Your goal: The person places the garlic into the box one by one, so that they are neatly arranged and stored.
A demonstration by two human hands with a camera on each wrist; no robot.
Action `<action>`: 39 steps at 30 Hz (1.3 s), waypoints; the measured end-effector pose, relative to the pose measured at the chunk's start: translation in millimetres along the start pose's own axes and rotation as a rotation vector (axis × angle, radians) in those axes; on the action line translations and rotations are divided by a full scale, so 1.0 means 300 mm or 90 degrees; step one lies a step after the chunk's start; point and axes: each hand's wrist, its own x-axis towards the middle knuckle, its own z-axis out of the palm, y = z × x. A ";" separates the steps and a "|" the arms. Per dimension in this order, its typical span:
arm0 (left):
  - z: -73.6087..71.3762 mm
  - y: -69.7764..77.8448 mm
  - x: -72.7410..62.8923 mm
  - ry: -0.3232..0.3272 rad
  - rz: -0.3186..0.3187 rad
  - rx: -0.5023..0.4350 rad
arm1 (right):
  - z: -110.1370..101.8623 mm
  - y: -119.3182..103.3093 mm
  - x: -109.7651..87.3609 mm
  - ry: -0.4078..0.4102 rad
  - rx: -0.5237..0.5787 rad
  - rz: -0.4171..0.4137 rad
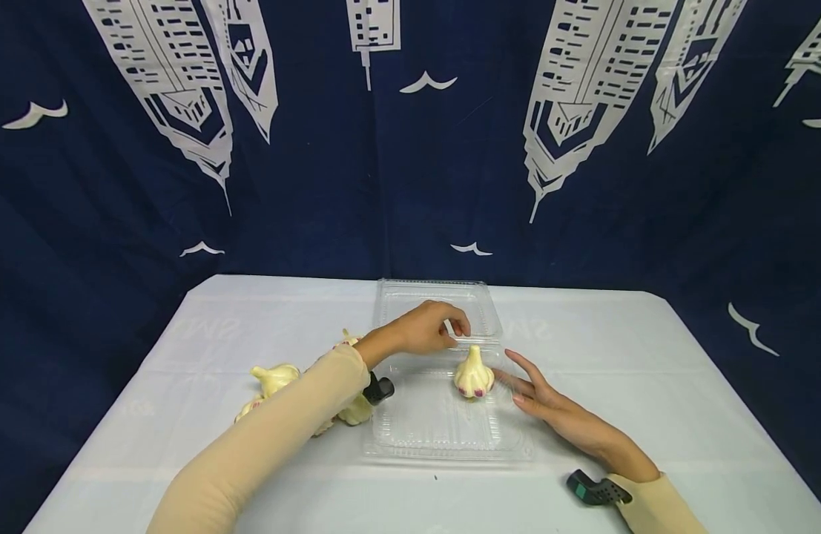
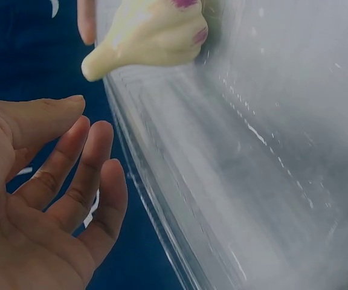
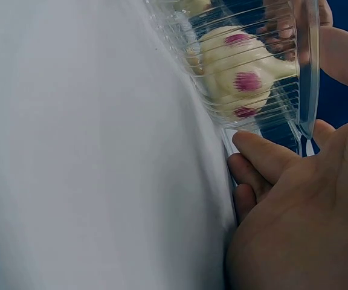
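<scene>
Garlic bulb (image 1: 474, 374): one, upright inside the clear ribbed plastic container (image 1: 420, 430), toward its right wall. Smooth, slightly glossy, cream-yellow, lobed, tapered stem up, magenta patches low down. One container, lid (image 1: 398, 304) folded back behind. More garlic bulbs (image 1: 274, 378) left of it, partly behind the left sleeve (image 1: 270, 437); can't get exact count. Left hand (image 1: 426, 326) above container, fingers loosely bent, nothing held. Right hand (image 1: 550, 406) beside right wall, fingers extended, thumb apart; can't tell contact.

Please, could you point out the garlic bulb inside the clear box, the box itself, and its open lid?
Garlic bulb (image 1: 474, 378), head view: middle of its round body.
Box (image 1: 430, 417), head view: bare floor.
Lid (image 1: 402, 302), head view: its flat panel.
</scene>
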 end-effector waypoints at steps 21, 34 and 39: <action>-0.148 -0.109 -0.236 0.069 -0.055 -0.016 | 0.001 0.007 0.009 0.010 -0.012 -0.009; -0.218 -0.193 -0.360 0.024 -0.138 0.002 | 0.007 0.001 0.012 0.013 -0.012 0.008; -0.229 -0.237 -0.394 -0.001 -0.181 -0.081 | 0.002 0.008 0.010 0.016 -0.006 0.013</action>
